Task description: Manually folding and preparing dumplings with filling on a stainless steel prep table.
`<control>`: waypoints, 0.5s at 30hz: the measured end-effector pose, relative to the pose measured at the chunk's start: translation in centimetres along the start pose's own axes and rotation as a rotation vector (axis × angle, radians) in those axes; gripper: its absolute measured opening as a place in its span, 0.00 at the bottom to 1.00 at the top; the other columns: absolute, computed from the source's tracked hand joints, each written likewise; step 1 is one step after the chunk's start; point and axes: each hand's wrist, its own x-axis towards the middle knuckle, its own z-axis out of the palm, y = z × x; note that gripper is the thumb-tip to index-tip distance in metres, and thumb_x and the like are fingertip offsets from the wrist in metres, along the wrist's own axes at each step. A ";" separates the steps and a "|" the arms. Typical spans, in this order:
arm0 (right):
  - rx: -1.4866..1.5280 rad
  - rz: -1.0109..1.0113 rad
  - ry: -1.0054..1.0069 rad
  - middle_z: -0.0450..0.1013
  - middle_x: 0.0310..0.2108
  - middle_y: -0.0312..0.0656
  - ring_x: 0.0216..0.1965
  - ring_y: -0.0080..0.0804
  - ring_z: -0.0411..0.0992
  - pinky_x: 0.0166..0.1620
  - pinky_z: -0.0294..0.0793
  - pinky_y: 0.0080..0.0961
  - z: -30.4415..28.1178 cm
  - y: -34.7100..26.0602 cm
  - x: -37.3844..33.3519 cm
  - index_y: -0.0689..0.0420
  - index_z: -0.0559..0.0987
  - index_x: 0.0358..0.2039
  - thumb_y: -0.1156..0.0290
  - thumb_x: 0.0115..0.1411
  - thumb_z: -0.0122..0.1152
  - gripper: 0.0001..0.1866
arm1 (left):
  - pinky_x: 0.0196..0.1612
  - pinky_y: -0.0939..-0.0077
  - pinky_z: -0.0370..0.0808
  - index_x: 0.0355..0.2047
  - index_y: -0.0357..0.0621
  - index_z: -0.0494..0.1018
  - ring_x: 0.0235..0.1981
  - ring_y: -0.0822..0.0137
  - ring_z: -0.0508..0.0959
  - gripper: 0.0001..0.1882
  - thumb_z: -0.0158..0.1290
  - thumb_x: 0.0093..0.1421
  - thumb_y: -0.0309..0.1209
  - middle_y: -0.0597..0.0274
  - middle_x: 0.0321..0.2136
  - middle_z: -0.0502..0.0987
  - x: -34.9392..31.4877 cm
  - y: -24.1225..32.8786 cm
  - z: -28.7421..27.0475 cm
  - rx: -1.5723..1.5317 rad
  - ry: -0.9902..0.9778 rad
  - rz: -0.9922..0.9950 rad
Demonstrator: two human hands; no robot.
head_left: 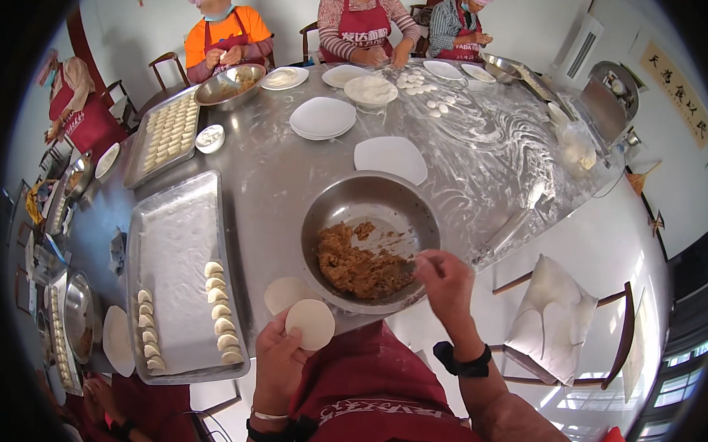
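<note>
My left hand [280,357] holds a round dumpling wrapper [311,325] by its edge, thumb on top, near the table's front edge. Just behind it another pale wrapper [285,295] lies on the table. My right hand [446,286] is closed in a pinch at the right rim of a steel bowl [371,187]. Its fingertips point at brown filling [352,261] in the bowl. Whatever they pinch is mostly hidden; a dark tip shows beside them. Left of the bowl, a metal tray [178,238] carries two rows of folded dumplings [221,314].
White plates [390,159] stand behind the bowl. A fuller dumpling tray [170,137] and a small white bowl [210,139] are farther left. Flour [481,140] covers the table's right part. A cushioned chair [553,321] stands at right. Several aproned people [361,26] work around the table.
</note>
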 end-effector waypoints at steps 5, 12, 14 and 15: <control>-0.159 -0.022 0.175 0.78 0.24 0.45 0.26 0.38 0.79 0.33 0.76 0.33 0.8 3.5 2.6 0.60 0.81 0.32 0.73 0.58 0.61 0.05 | 0.59 0.53 0.76 0.61 0.30 0.64 0.56 0.51 0.76 0.21 0.45 0.67 0.21 0.44 0.55 0.74 0.3 -0.9 -1.0 -0.161 -0.088 -0.035; -0.041 0.104 0.080 0.80 0.24 0.46 0.24 0.34 0.81 0.30 0.77 0.29 2.7 4.5 2.8 0.62 0.80 0.33 0.73 0.60 0.58 0.06 | 0.60 0.52 0.75 0.60 0.30 0.65 0.57 0.52 0.76 0.20 0.46 0.69 0.23 0.46 0.55 0.74 0.0 -0.7 -0.7 -0.251 -0.122 -0.083; 0.021 0.173 0.042 0.79 0.25 0.45 0.25 0.32 0.81 0.29 0.79 0.26 3.2 4.4 2.6 0.65 0.79 0.35 0.73 0.61 0.58 0.07 | 0.60 0.52 0.75 0.60 0.30 0.65 0.57 0.52 0.76 0.20 0.46 0.69 0.24 0.46 0.55 0.74 0.0 -0.8 -0.6 -0.265 -0.139 -0.085; 0.085 0.240 0.004 0.79 0.26 0.45 0.26 0.30 0.82 0.29 0.81 0.23 3.4 4.2 2.7 0.68 0.78 0.37 0.74 0.63 0.57 0.09 | 0.60 0.53 0.75 0.60 0.30 0.65 0.57 0.52 0.76 0.20 0.46 0.69 0.24 0.46 0.55 0.74 0.0 -1.0 -0.6 -0.281 -0.135 -0.093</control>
